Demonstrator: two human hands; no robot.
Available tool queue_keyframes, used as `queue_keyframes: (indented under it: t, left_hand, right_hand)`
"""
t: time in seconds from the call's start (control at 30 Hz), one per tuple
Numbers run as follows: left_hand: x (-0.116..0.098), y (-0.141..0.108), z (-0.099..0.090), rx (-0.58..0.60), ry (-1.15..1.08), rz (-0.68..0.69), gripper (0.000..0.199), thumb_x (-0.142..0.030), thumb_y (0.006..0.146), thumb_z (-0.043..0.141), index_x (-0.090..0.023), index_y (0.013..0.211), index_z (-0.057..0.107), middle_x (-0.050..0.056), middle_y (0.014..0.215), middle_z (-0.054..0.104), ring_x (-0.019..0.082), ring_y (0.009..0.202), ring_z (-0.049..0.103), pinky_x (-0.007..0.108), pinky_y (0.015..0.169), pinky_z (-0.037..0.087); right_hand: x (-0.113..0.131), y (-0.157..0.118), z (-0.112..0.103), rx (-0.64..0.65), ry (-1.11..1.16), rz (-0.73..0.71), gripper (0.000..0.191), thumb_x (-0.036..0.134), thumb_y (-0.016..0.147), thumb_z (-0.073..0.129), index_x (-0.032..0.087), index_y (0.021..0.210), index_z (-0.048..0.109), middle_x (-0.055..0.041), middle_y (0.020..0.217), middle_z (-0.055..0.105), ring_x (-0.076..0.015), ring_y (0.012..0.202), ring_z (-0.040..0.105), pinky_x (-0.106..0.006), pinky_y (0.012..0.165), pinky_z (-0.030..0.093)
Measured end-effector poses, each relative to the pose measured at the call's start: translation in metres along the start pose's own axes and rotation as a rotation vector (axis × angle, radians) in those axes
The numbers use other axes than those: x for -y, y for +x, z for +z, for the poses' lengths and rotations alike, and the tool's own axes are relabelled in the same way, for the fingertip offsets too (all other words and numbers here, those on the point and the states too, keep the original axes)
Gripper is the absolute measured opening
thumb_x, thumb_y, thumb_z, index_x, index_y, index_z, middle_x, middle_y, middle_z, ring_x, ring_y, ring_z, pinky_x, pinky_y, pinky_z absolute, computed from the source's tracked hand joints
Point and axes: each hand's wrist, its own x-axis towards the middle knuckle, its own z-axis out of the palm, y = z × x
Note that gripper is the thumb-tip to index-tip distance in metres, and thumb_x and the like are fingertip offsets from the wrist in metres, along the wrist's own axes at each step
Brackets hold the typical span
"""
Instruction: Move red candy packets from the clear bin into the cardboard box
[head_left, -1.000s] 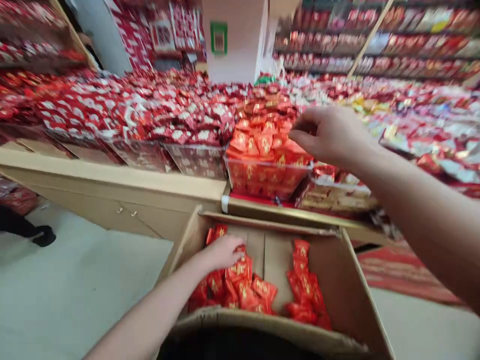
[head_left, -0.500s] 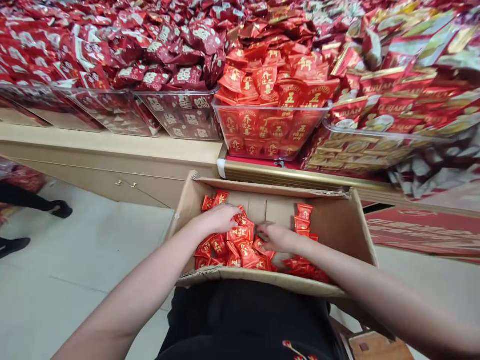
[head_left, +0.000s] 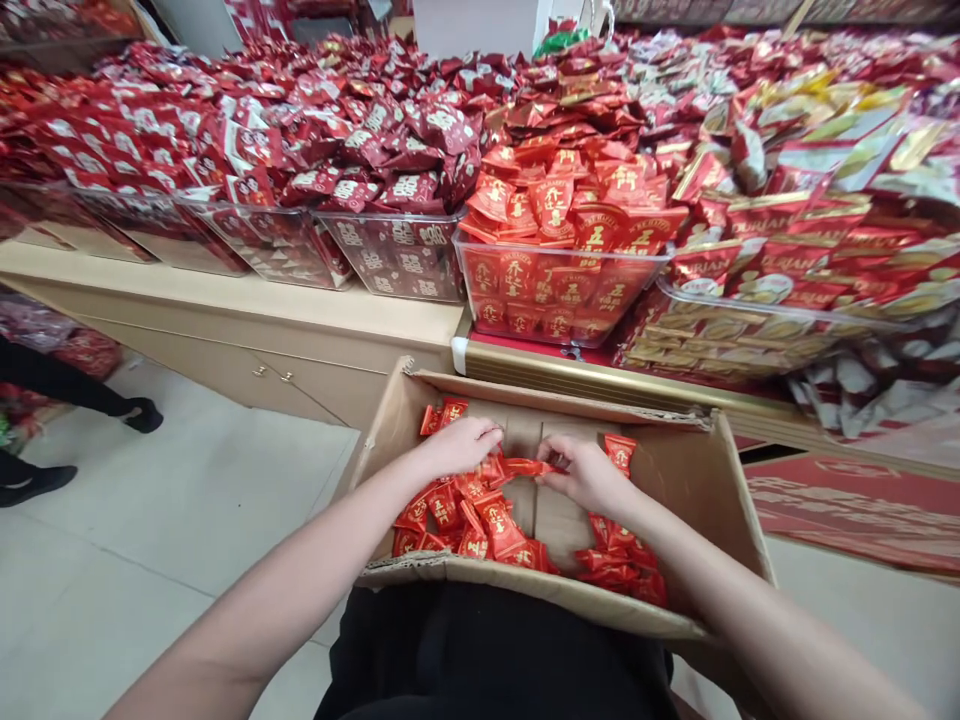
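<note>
An open cardboard box rests in front of my body with loose red candy packets piled in its left part and a smaller group at the right. Over the left pile is my left hand, its fingers curled together; what they hold, if anything, is hidden. My right hand is near the middle of the box, thumb and fingers pinching the end of a red packet that stretches toward my left hand.
Clear bins of wrapped sweets line the counter beyond the box, including a bin of red packets. A red carton stands at the right. Another person's legs show at the far left.
My right hand has risen from the packets and now pinches one. My left hand has shifted slightly, its fingers drawn closer together. The view has tilted up, showing more of the counter.
</note>
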Motion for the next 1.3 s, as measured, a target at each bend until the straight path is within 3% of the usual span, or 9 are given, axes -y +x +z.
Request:
queue_keyframes:
  t: [0.1,0.23,0.33,0.47,0.6,0.7,0.87,1.03,1.3]
  left_hand:
    - [-0.012,-0.004,0.004,0.144,-0.26,-0.003,0.049,-0.048,0.085,0.023,-0.013,0.101,0.053,0.008,0.087,0.067,0.013,0.059,0.062,0.023,0.049,0.042]
    - [-0.021,-0.008,0.006,0.198,-0.719,0.131,0.037,-0.04,0.074,0.055,-0.015,0.101,0.054,0.002,0.077,0.064,0.008,0.059,0.056,0.018,0.05,0.038]
    - [-0.021,-0.007,0.006,0.086,-0.796,0.178,0.047,-0.031,0.067,0.065,-0.014,0.108,0.052,0.003,0.081,0.063,0.007,0.061,0.054,0.02,0.055,0.041]
    - [-0.017,-0.004,0.008,-0.004,-0.809,0.175,0.052,-0.028,0.065,0.067,-0.013,0.111,0.049,0.007,0.092,0.064,0.011,0.068,0.058,0.024,0.061,0.045]
    - [-0.016,-0.007,0.012,0.027,-0.788,0.214,0.055,-0.023,0.063,0.068,-0.013,0.112,0.046,0.011,0.104,0.062,0.018,0.092,0.058,0.031,0.078,0.045]
    - [-0.017,-0.01,0.012,0.061,-0.742,0.237,0.059,-0.017,0.063,0.066,-0.015,0.117,0.042,0.011,0.107,0.06,0.018,0.092,0.058,0.031,0.078,0.045]
    - [-0.018,-0.015,0.008,0.053,-0.689,0.25,0.055,-0.012,0.064,0.061,-0.015,0.116,0.045,0.009,0.103,0.063,0.017,0.09,0.059,0.029,0.077,0.045]
    - [-0.018,-0.017,0.007,0.032,-0.641,0.297,0.05,-0.01,0.063,0.06,-0.016,0.112,0.049,0.007,0.107,0.062,0.02,0.097,0.057,0.033,0.085,0.043]
    - [-0.019,-0.022,-0.001,0.012,-0.676,0.37,0.047,-0.008,0.063,0.058,-0.017,0.109,0.053,0.006,0.106,0.062,0.02,0.096,0.057,0.033,0.085,0.043]
  right_hand:
    - [0.012,0.001,-0.011,-0.218,0.042,-0.231,0.007,0.014,0.073,0.052,0.018,0.079,0.053,-0.0034,0.081,0.058,-0.0152,0.079,0.05,-0.028,0.072,0.041]
    - [0.019,0.001,-0.01,-0.394,0.0,-0.399,0.014,0.008,0.075,0.045,0.019,0.082,0.052,-0.008,0.102,0.055,-0.0195,0.099,0.045,-0.038,0.087,0.037]
    - [0.018,0.001,-0.006,-0.505,0.219,-0.279,0.019,0.012,0.078,0.043,0.019,0.095,0.049,-0.011,0.113,0.047,-0.0209,0.107,0.043,-0.04,0.089,0.037]
    - [0.019,0.003,0.0,-0.347,0.786,-0.064,0.035,0.026,0.078,0.051,0.02,0.11,0.037,-0.0079,0.099,0.056,-0.0162,0.088,0.055,-0.034,0.078,0.045]
    - [0.021,0.005,0.001,-0.303,1.015,0.059,0.04,0.031,0.068,0.064,0.02,0.099,0.041,-0.0035,0.086,0.06,-0.0145,0.077,0.057,-0.029,0.071,0.046]
    - [0.021,0.005,0.0,-0.27,1.078,0.09,0.033,0.032,0.067,0.066,0.019,0.09,0.045,-0.0005,0.078,0.06,-0.0124,0.069,0.056,-0.026,0.064,0.045]
    - [0.022,0.003,-0.002,-0.245,1.035,0.062,0.029,0.035,0.069,0.064,0.019,0.088,0.049,-0.0015,0.08,0.058,-0.013,0.069,0.054,-0.025,0.061,0.043]
    - [0.026,0.002,-0.009,-0.237,0.744,-0.014,0.021,0.037,0.072,0.059,0.017,0.069,0.053,0.0001,0.066,0.054,-0.0131,0.063,0.049,-0.024,0.059,0.04]
    - [0.039,0.006,-0.028,-0.176,0.484,-0.062,0.022,0.037,0.078,0.053,0.015,0.078,0.054,-0.0031,0.073,0.058,-0.0144,0.068,0.052,-0.026,0.063,0.042]
